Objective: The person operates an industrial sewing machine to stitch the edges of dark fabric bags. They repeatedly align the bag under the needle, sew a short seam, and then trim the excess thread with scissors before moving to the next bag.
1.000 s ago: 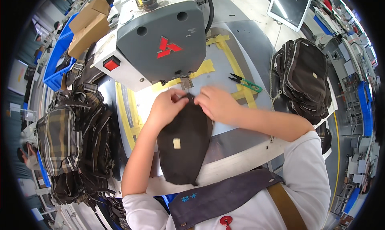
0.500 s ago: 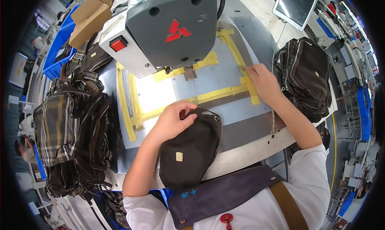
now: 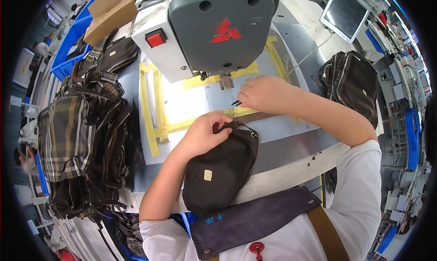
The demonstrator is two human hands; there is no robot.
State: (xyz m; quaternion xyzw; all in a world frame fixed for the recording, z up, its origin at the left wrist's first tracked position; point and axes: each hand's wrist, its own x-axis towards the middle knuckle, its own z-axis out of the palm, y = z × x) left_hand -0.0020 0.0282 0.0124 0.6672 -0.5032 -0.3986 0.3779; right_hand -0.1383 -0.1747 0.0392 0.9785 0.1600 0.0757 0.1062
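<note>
My left hand (image 3: 205,135) pinches the upper end of a dark fabric pouch (image 3: 218,172), close to the zipper (image 3: 246,130) along its top right. The pouch has a small pale patch on its side and hangs over the front edge of the machine table. Just above that end, my right hand (image 3: 264,94) is closed round a small pair of thread snips (image 3: 236,103), mostly hidden in the fist. Two dark, pointed tips stick out toward fine threads at the pouch's end. Both hands are in front of the sewing machine head (image 3: 218,33).
Yellow tape (image 3: 154,110) frames the metal plate under the machine. Plaid and dark pouches (image 3: 68,133) are heaped at the left, and more dark pouches (image 3: 355,83) lie at the right. A tablet (image 3: 345,14), a cardboard box (image 3: 109,15) and blue bins (image 3: 66,63) stand farther back.
My right hand has moved left from the tape at the right of the plate to the pouch's upper end, now with the snips in it. My left hand keeps its pinch.
</note>
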